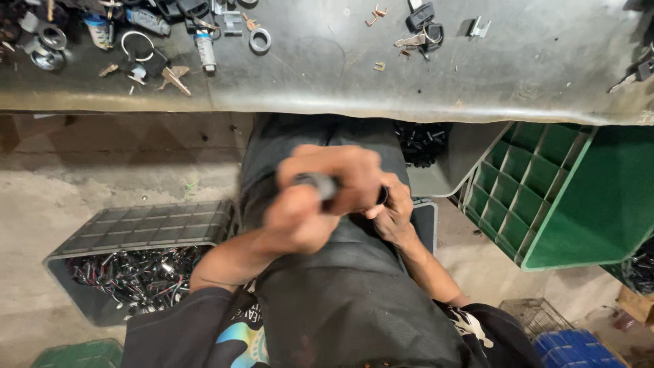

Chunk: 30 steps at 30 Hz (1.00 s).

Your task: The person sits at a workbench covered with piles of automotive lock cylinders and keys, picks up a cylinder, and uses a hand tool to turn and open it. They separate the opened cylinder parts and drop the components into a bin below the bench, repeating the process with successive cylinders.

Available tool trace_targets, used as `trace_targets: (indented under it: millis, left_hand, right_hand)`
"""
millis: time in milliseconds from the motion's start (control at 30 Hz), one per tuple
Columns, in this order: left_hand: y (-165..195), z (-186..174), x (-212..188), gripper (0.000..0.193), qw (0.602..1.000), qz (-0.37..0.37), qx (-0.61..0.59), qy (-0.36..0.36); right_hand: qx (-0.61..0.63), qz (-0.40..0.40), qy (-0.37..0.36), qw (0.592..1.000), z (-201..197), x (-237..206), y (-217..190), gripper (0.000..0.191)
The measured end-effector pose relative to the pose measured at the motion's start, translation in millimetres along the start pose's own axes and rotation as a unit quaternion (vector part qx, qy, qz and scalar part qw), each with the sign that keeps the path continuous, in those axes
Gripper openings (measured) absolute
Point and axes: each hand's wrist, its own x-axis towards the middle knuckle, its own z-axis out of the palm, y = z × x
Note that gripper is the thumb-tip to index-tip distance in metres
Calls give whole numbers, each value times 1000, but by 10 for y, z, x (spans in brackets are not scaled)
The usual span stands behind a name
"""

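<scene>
Left hand (320, 197) is wrapped tight around a dark cylindrical part (319, 184), thumb side toward me, blurred by motion. Right hand (392, 211) sits just under it at 4 o'clock, fingers curled onto the far end of the same part, where a dark ring edge (383, 196) shows. Both hands are clamped on it, over my lap, below the near edge of the surface (477, 75).

Progress, as I judge it: the part is in hand and being worked, likely twisted or pulled apart, but I can't tell whether anything has come free. Nothing loose is visible between the hands.

Around:
- Surface at 12 o'clock: loose keys (176, 78), metal rings (259, 39), a small lock barrel (204, 49) and a black key fob with keys (422, 24), all well apart from my hands.
- Floor at 8 o'clock: dark crate (136, 232) holding a heap of wired parts (136, 276).
- At 3 o'clock: green crate (558, 197) tipped on its side, nothing visible inside it.
- At 1 o'clock under the surface: grey tray (449, 170) with small black pieces (421, 142).

Going by the heap in the dark crate, plenty looks left to do. No finished pile I can pick out.
</scene>
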Motion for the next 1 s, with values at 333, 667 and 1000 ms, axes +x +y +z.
trace_targets:
  millis: [333, 667, 1000]
  left_hand:
    - [272, -241, -37, 17, 905, 106, 412, 4]
    - [277, -225, -125, 29, 780, 66, 620, 53]
    - [692, -386, 222, 21, 757, 132, 637, 69]
  right_hand:
    - [377, 82, 51, 921, 213, 854, -789, 63]
    - [528, 138, 42, 837, 493, 1246, -1324, 58]
    - [599, 96, 158, 779, 246, 1106, -1169, 44]
